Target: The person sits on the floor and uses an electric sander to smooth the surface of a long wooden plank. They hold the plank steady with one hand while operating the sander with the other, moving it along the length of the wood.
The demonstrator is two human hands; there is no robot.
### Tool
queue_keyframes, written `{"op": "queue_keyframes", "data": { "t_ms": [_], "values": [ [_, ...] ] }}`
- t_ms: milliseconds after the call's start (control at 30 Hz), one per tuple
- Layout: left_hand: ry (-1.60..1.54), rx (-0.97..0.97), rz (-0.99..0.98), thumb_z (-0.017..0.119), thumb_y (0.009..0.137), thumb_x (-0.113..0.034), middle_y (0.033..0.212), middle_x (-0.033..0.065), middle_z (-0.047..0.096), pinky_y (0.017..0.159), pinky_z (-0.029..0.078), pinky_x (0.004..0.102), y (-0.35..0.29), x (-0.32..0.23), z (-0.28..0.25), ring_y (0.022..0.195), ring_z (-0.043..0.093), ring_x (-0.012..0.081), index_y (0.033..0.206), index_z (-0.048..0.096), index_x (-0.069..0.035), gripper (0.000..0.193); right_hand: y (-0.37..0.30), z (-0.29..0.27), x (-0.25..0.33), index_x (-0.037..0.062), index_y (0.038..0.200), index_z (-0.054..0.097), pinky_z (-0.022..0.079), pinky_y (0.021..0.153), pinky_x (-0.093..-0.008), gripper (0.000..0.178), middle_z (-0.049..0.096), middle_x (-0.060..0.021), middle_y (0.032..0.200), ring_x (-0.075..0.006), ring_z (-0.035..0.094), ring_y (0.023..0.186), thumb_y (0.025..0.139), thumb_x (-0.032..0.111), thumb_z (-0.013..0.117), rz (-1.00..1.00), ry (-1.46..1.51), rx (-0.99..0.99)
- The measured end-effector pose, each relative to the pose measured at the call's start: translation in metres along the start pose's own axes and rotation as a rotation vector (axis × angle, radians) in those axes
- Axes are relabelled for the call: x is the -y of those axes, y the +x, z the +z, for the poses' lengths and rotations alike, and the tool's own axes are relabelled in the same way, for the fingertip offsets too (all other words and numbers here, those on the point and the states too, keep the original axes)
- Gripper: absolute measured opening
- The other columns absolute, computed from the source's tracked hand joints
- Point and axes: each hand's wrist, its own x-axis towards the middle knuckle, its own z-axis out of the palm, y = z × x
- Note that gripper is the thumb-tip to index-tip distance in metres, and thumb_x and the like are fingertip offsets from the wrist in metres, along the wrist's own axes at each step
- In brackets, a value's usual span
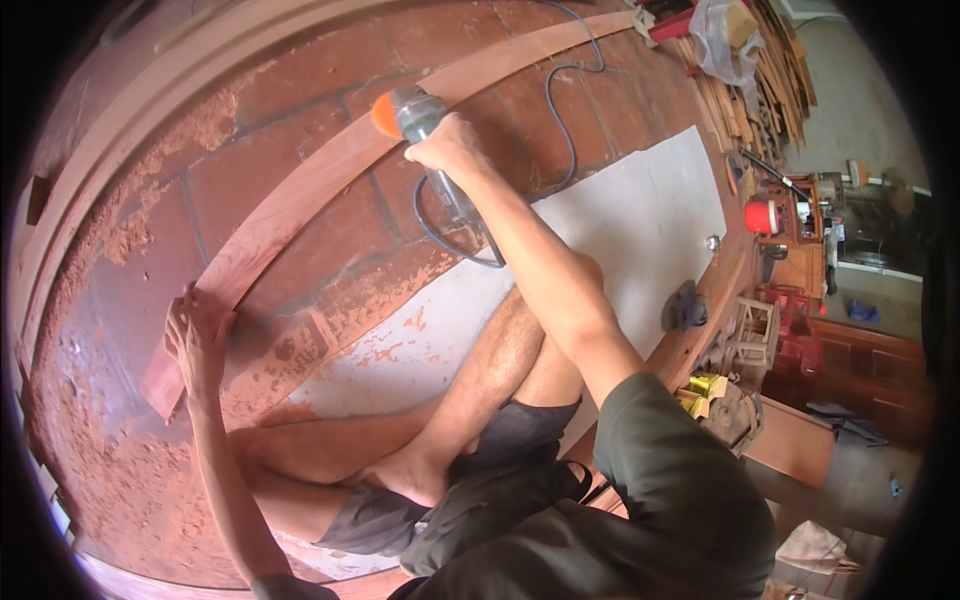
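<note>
A long wooden board (300,195) lies on the tiled floor, running from the near left to the far right in front of my crossed legs. My left hand (196,335) is closed over its near end, fingers across the wood. My right hand (452,145) grips an angle grinder (421,114) whose orange disc (384,115) is at the board's middle stretch. Whether the disc touches the wood, or spins, I cannot tell. A dark cord (572,150) trails from the tool over the floor.
Reddish sawdust (120,235) covers the floor at left. Other long planks (150,115) lie beyond the board. A white sheet (640,200) is spread beside my legs. Slippers (683,307), a stack of wood strips (790,80) and a red container (762,216) are at right.
</note>
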Motion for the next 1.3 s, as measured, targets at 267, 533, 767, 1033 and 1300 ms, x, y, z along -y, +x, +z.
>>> {"op": "queue_keyframes", "data": {
  "t_ms": [267,533,767,1033,1300],
  "values": [
    [0.104,0.009,0.063,0.076,0.084,-0.048,0.145,0.0120,0.047,0.119,0.021,0.0563,-0.017,0.018,-0.020,0.138,0.043,0.0300,0.145,0.044,-0.010,0.078,-0.069,0.010,0.025,0.0057,0.100,0.073,0.055,0.078,-0.0350,0.045,0.074,-0.0117,0.093,-0.0216,0.071,0.083,0.065,0.031,0.085,-0.322,0.366,0.382],
    [0.269,0.142,-0.052,0.072,0.087,-0.052,0.146,0.0134,0.047,0.121,0.022,0.0584,-0.089,0.081,-0.041,0.140,0.042,0.0300,0.145,0.044,-0.009,0.078,-0.086,-0.026,-0.032,0.0028,0.097,0.071,0.055,0.068,-0.0317,0.033,0.072,-0.0076,0.082,-0.0154,0.068,0.071,0.074,0.023,0.083,-0.402,0.677,0.338],
    [0.164,0.141,0.053,0.069,0.089,-0.040,0.149,0.0143,0.048,0.120,0.026,0.0583,-0.072,0.101,0.013,0.144,0.038,0.0324,0.140,0.053,-0.008,0.063,-0.098,0.020,-0.004,-0.0006,0.128,0.059,0.052,0.098,-0.0424,0.068,0.070,-0.0212,0.116,-0.0329,0.068,0.111,0.069,0.018,0.086,-0.735,0.361,0.161],
    [0.006,0.141,-0.210,0.061,0.092,-0.024,0.165,0.0143,0.022,0.112,0.038,0.0638,-0.073,0.069,0.015,0.148,0.028,0.0457,0.148,0.048,-0.003,0.060,-0.127,0.045,0.032,0.0045,0.147,0.044,0.051,0.097,-0.0525,0.086,0.067,-0.0294,0.120,-0.0474,0.063,0.112,0.070,0.026,0.074,-0.533,-0.081,0.122],
    [-0.064,0.229,-0.317,0.060,0.094,-0.019,0.167,0.0139,0.020,0.109,0.039,0.0687,-0.067,0.057,0.007,0.148,0.029,0.0476,0.157,0.032,-0.002,0.071,-0.164,0.070,0.056,-0.0103,0.152,0.030,0.048,0.105,-0.0489,0.101,0.059,-0.0343,0.130,-0.0471,0.059,0.122,0.071,0.028,0.075,-0.514,-0.126,0.208]
  ]
}}
